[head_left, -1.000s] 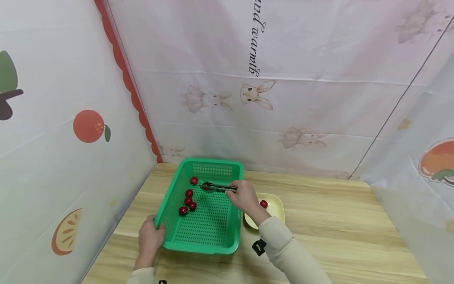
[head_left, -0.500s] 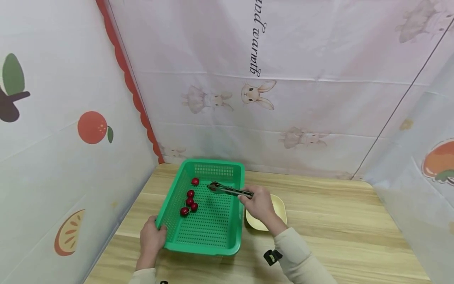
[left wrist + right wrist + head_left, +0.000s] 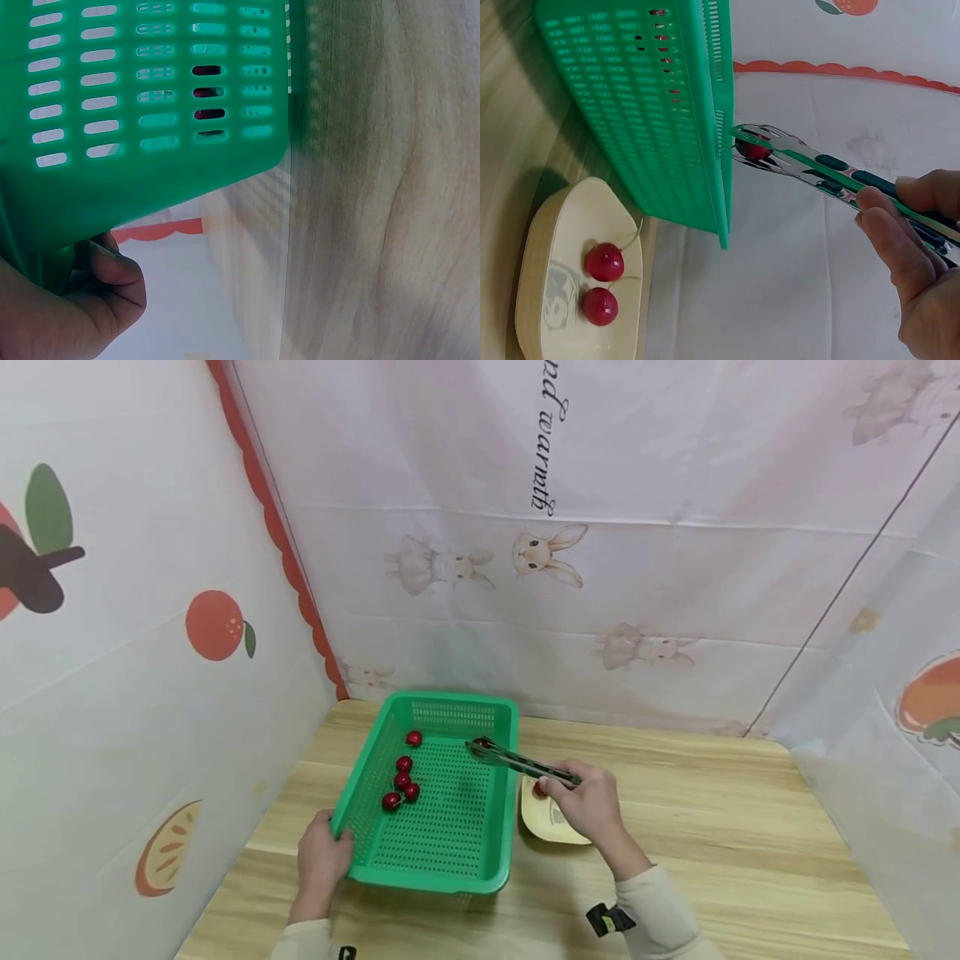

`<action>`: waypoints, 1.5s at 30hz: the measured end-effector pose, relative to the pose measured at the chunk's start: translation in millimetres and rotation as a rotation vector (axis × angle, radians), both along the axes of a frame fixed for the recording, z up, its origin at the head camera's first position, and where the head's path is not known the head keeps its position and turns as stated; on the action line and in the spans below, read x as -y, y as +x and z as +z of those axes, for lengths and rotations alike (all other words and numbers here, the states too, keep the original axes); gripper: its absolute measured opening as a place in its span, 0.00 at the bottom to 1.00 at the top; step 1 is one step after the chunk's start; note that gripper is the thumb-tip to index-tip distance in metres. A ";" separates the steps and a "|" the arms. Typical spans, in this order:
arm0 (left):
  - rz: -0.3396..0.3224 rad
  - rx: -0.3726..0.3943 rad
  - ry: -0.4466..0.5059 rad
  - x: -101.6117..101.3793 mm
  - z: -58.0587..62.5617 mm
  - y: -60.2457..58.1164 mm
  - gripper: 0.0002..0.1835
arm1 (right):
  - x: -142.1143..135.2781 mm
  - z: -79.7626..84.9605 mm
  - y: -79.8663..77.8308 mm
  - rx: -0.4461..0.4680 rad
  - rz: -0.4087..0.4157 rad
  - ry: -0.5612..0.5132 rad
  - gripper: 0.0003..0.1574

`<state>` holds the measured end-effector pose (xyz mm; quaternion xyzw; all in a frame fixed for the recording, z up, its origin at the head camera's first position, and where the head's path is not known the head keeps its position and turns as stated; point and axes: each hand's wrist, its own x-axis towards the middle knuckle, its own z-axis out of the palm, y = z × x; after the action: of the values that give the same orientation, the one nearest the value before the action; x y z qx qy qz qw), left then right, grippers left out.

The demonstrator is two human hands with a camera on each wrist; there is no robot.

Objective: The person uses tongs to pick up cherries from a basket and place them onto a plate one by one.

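A green plastic basket (image 3: 427, 883) with perforated walls sits on the table, several red cherries (image 3: 392, 801) lying along its left side. My left hand (image 3: 322, 856) grips its left rim by the front corner, with the thumb curled at the edge in the left wrist view. In my right hand (image 3: 592, 802) I hold metal tongs (image 3: 528, 767), whose tips pinch one cherry (image 3: 753, 146) by the basket's right side. Just right of the basket is a pale yellow dish (image 3: 551, 833), partly under my right hand; two stemmed cherries (image 3: 604, 262) lie in it.
The wooden table (image 3: 712, 843) extends to the right of the dish. Behind it hangs a printed fabric backdrop (image 3: 645, 577), and another sheet with fruit pictures (image 3: 213, 625) stands close on the left.
My right hand has moved rightward, carrying the tongs and the pinched cherry from over the middle of the basket toward its right rim. My left hand keeps its grip.
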<state>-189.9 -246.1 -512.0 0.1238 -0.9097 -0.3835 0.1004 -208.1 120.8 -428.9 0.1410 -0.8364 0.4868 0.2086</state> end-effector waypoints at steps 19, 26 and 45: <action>0.012 0.005 0.003 -2.3 2.8 1.6 0.20 | -41.3 -17.5 31.3 -0.132 -0.151 -0.052 0.10; 0.017 0.009 0.001 -2.1 1.4 1.6 0.21 | -60.9 -23.5 40.5 -0.091 -0.252 -0.068 0.09; 0.010 -0.018 -0.021 -2.2 3.4 2.4 0.20 | -99.0 -52.3 60.3 0.077 -0.384 -0.027 0.07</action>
<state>-187.5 -244.0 -508.6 0.1239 -0.9121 -0.3745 0.1119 -147.8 219.9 -481.2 -0.0429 -0.8488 0.4542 0.2673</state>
